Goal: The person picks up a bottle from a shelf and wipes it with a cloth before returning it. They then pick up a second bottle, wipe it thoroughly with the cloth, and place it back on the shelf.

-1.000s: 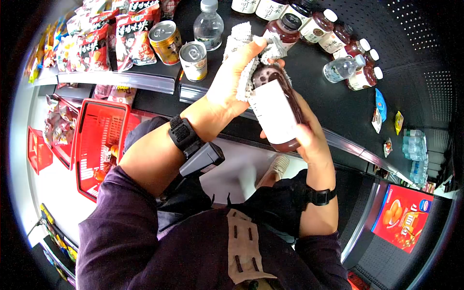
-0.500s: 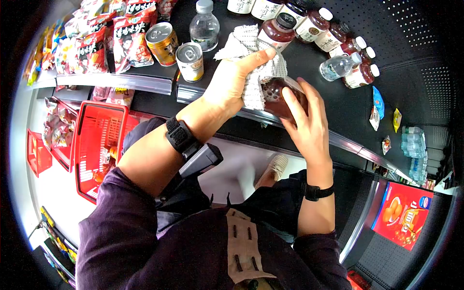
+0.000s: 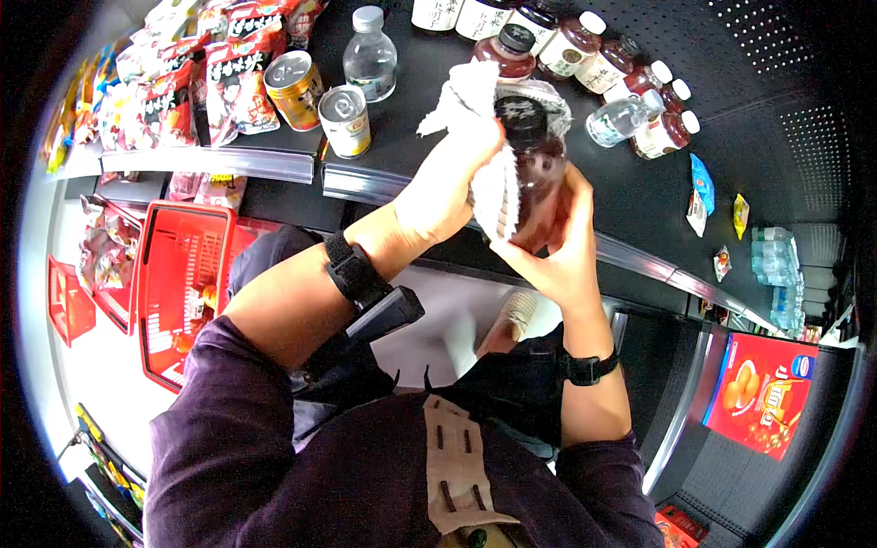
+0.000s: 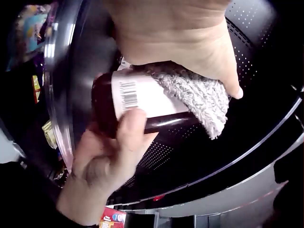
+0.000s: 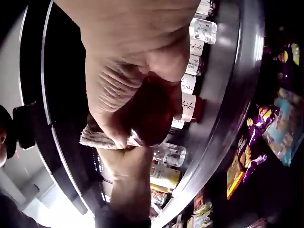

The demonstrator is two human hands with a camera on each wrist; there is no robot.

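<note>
A bottle of dark red drink [image 3: 541, 173] with a black cap is held tilted in front of the shelf, its cap end away from the body. My left hand [image 3: 448, 187] grips a white textured cloth [image 3: 461, 96] wrapped about the upper part of the bottle. From below, my right hand [image 3: 565, 256] holds the bottle's lower part. In the left wrist view, a white label with a barcode [image 4: 129, 95] faces up, and the right thumb presses beside it. The left fingers are mostly hidden behind the cloth.
Several similar bottles [image 3: 568, 47] line the back of the black shelf. Two cans [image 3: 344, 121] and a clear water bottle [image 3: 370, 57] stand left, near snack bags [image 3: 239, 87]. Another water bottle [image 3: 614, 121] lies right. A red basket [image 3: 183, 247] is lower left.
The bottle has turned in my hands, from label toward me to black cap showing. My right hand has shifted its hold, and the cloth has moved along the bottle's side.
</note>
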